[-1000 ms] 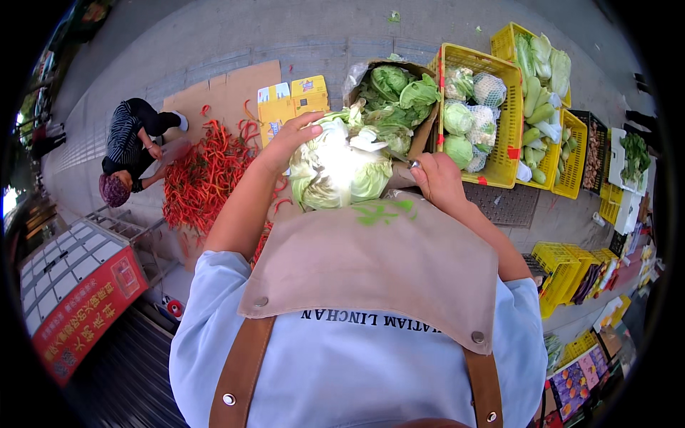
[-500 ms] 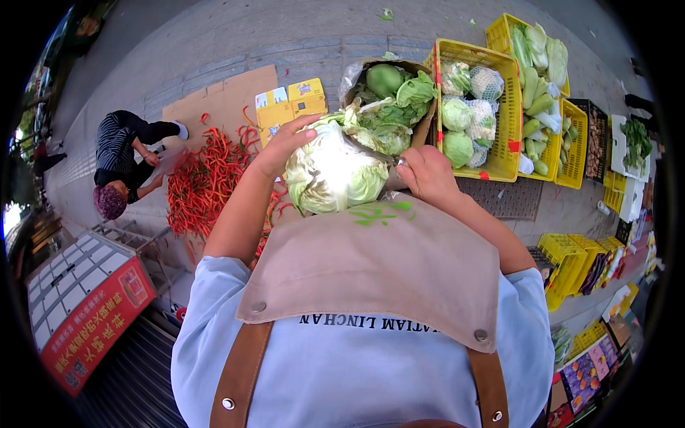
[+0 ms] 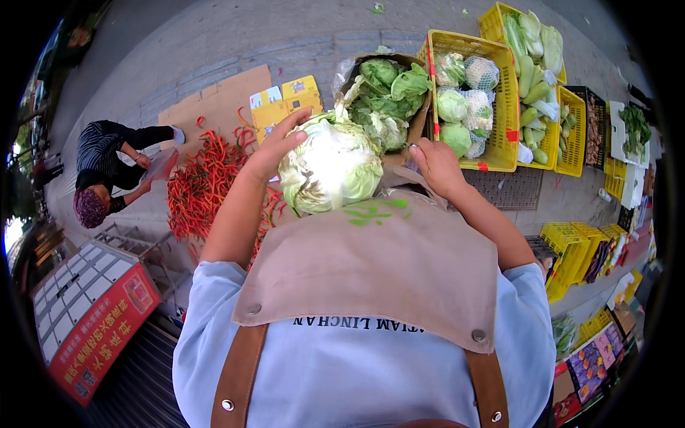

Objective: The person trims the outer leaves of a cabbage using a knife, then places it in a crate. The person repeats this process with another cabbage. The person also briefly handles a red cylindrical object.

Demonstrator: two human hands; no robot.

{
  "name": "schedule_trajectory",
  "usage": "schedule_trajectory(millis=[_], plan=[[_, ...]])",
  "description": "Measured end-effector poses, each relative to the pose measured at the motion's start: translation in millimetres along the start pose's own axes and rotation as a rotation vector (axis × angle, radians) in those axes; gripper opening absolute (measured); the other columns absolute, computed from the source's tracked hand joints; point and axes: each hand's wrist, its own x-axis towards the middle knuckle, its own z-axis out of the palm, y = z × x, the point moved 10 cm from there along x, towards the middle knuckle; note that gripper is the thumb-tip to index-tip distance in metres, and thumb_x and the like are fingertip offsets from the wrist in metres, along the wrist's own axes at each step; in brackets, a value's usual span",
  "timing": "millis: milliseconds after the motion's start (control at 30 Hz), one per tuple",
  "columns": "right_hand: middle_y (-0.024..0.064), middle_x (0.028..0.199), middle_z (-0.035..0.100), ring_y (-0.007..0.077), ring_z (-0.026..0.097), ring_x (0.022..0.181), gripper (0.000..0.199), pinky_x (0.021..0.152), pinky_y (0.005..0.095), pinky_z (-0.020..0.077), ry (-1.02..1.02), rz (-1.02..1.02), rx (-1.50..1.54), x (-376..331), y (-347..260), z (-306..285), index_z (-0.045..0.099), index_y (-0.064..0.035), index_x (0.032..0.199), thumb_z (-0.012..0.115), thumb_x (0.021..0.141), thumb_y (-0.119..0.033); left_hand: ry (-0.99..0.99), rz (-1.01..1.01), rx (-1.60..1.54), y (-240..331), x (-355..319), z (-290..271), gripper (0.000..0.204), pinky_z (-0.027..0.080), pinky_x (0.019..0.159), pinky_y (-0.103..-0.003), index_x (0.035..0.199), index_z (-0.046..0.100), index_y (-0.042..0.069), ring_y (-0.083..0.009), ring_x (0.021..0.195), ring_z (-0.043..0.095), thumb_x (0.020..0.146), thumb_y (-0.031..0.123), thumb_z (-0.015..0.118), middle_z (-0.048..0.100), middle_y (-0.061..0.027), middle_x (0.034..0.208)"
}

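Counts: cabbage point(image 3: 330, 167), 1, pale green w/ some brownish leaves, part lost in glare; knife point(image 3: 412, 145), 1, mostly hidden, only a small metal bit showing; tan apron point(image 3: 371, 274), 1, w/ 2 brown straps point(image 3: 241, 371). Upper R: yellow crates point(image 3: 507, 103), at least 4; the largest holds approx. 6 round heads point(image 3: 452, 105), incl. approx. 3 in white net; the farthest, 3 long Chinese cabbages point(image 3: 551, 47). Open carton point(image 3: 422, 121), 1, w/ leafy heads point(image 3: 392, 78), no. unclear (overlap). L: co-worker point(image 3: 107, 153), 1, bent over 1 pile of red chillies point(image 3: 207, 187) (too many to count), w/ 1 clear bag point(image 3: 161, 165).

Position: cabbage lies btwn the 2 hands, just beyond the apron's upper part; support underneath hidden. L hand point(image 3: 278, 148) at cabbage's upper L side, fingers parted, loosely bent, not closed; how much weight it bears, can't tell. R hand point(image 3: 437, 170) to R of cabbage, near but apart, fingers closed round the knife. Carton stands beyond, btwn cabbage and largest crate.
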Motion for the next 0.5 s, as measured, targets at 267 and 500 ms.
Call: schedule_trajectory(millis=[267, 500], plan=[[0.0110, 0.067, 0.050, 0.0249, 0.049, 0.055, 0.028, 0.056, 0.0333, 0.0405, -0.156, 0.286, 0.730, -8, 13, 29, 0.046, -0.0035, 0.083, 0.038, 0.093, -0.028, -0.144, -0.066, -0.056, 0, 3, 15, 0.078, 0.034, 0.096, -0.031, 0.134, 0.031, 0.004, -0.0202, 0.116, 0.042, 0.074, 0.041, 0.064, 0.043, -0.0117, 0.126], [0.0151, 0.063, 0.052, 0.0343, 0.051, 0.060, 0.030, 0.054, 0.0437, 0.0390, 0.099, -0.142, 0.247, -5, -44, -11, 0.046, -0.0026, 0.081, 0.051, 0.085, -0.032, -0.130, -0.251, -0.042, -35, 17, -18, 0.071, 0.038, 0.091, -0.030, 0.131, 0.033, 0.004, -0.0184, 0.113, 0.045, 0.079, 0.045, 0.059, 0.044, -0.0096, 0.125]])
